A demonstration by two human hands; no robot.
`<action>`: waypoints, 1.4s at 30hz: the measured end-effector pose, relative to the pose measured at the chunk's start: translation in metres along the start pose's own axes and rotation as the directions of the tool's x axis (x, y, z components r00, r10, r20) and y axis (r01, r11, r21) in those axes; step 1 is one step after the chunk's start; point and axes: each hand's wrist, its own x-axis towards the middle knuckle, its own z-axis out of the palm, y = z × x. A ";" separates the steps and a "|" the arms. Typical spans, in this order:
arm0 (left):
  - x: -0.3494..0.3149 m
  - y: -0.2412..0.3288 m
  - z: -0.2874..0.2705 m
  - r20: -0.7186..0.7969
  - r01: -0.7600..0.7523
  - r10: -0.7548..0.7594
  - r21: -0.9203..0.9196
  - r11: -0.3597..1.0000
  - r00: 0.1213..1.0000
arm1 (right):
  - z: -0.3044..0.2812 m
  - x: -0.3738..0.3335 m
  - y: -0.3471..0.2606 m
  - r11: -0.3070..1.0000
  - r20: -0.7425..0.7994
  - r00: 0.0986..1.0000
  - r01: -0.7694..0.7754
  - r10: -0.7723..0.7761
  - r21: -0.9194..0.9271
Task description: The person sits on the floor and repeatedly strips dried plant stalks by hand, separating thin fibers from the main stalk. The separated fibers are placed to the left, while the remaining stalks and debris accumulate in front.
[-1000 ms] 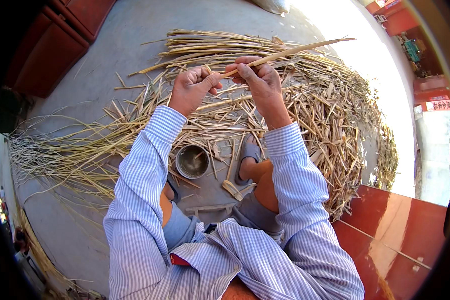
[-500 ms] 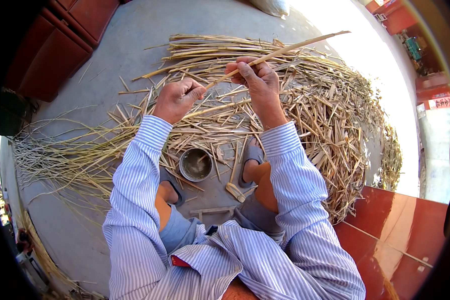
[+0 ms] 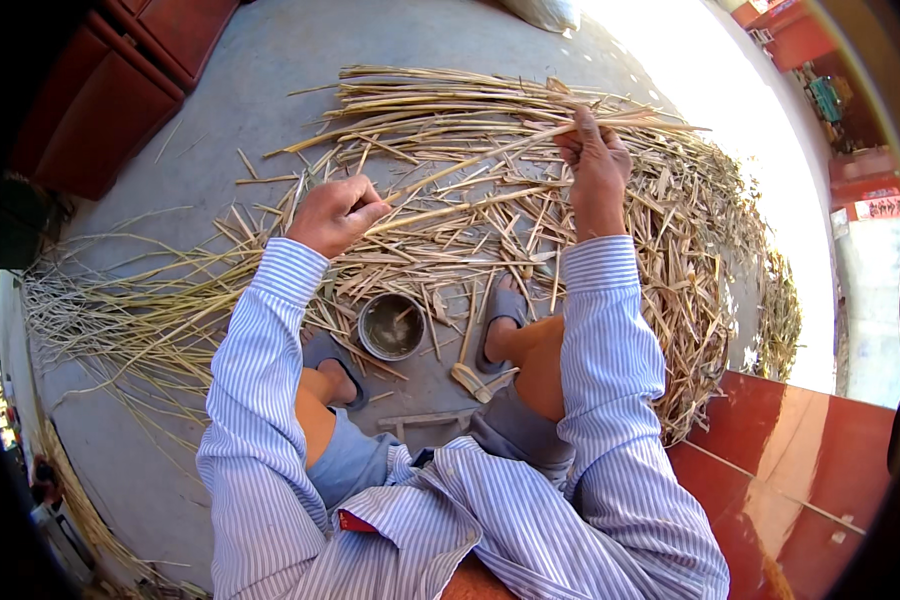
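A long pale reed stalk is stretched between my hands above the strewn stalks. My left hand, curled with thumb against forefinger, grips its near end. Farther right, my right hand pinches the stalk toward its far end, which juts out past the fingers. Below my hands lies a layer of dry stalks and strips. Behind them a bundle of straight stalks is laid crosswise.
A round pot of murky liquid with a stick in it stands between my feet. Beside it lies a wooden-headed tool. Dry husks are heaped at right, thin twigs spread left. A red cabinet stands far left.
My right hand has slid along the stalk to the right, away from my left hand. My left hand has shifted slightly left and down. The stalk is tilted less steeply.
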 end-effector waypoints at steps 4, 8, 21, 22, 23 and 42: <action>-0.015 -0.023 -0.008 0.081 0.049 -0.049 -0.007 0.999 0.996 | -0.056 0.034 -0.003 0.994 -0.251 0.967 0.068 -0.043 0.091; -0.018 -0.021 -0.009 0.095 0.065 -0.063 -0.013 0.998 0.993 | -0.075 0.041 0.001 0.877 -0.291 0.861 -0.298 0.418 0.378; -0.013 -0.016 0.000 0.131 0.078 -0.071 -0.050 0.996 0.989 | 0.030 -0.034 0.012 0.980 0.326 0.926 -0.162 0.191 -0.115; -0.013 -0.014 0.000 0.132 0.078 -0.072 -0.044 0.996 0.989 | 0.030 -0.033 0.012 0.979 0.305 0.933 -0.156 0.191 -0.134; -0.013 -0.011 -0.002 0.132 0.079 -0.073 -0.037 0.996 0.989 | 0.030 -0.032 0.011 0.976 0.284 0.940 -0.151 0.190 -0.153; -0.005 0.017 0.015 -0.080 -0.019 0.015 -0.054 0.998 0.997 | 0.030 -0.028 0.008 0.978 0.209 0.960 -0.163 0.188 -0.131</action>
